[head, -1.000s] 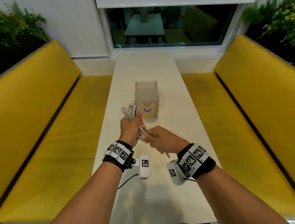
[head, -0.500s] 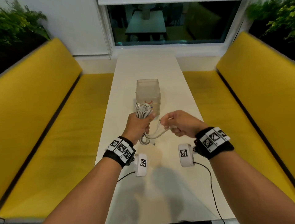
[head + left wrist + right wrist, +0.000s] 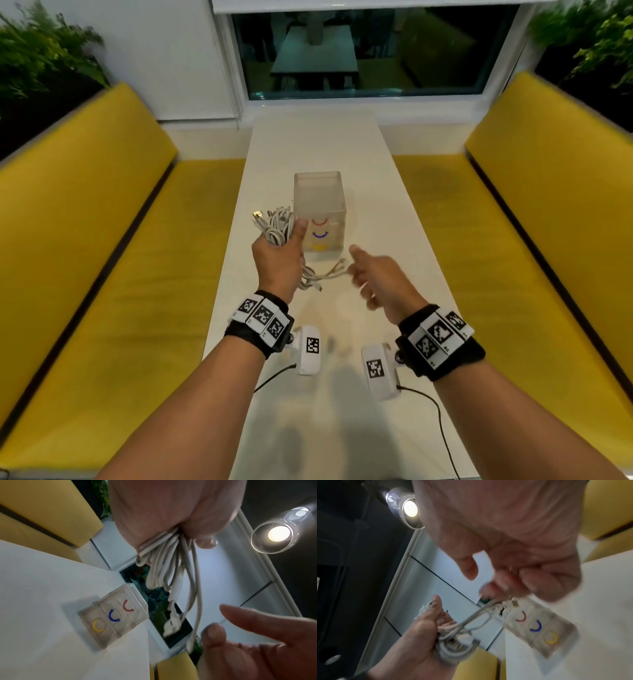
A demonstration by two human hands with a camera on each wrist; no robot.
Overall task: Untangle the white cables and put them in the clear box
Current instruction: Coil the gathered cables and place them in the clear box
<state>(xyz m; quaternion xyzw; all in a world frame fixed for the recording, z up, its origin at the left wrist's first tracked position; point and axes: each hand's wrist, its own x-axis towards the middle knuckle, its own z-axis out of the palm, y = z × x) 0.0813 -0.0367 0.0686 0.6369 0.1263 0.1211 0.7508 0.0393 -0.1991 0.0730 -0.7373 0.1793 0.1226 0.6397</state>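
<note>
Fisted, my left hand (image 3: 278,260) clutches looped white cables (image 3: 275,226); my blurred right hand (image 3: 378,279) seemingly pinches one strand above the glossy white table (image 3: 387,212), near the clear box (image 3: 318,195), between yellow cushioned benches (image 3: 102,212).

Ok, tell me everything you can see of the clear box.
The clear box is a tall block of frosted see-through plastic, standing upright on the white table, just beyond both hands. Its near face is split into three stacked drawer-like sections, each with a curved handle: red on top, blue in the middle, yellow at the bottom. Whether the top is open cannot be told. No cable shows inside it. Neither hand touches it; only the table does.
</note>
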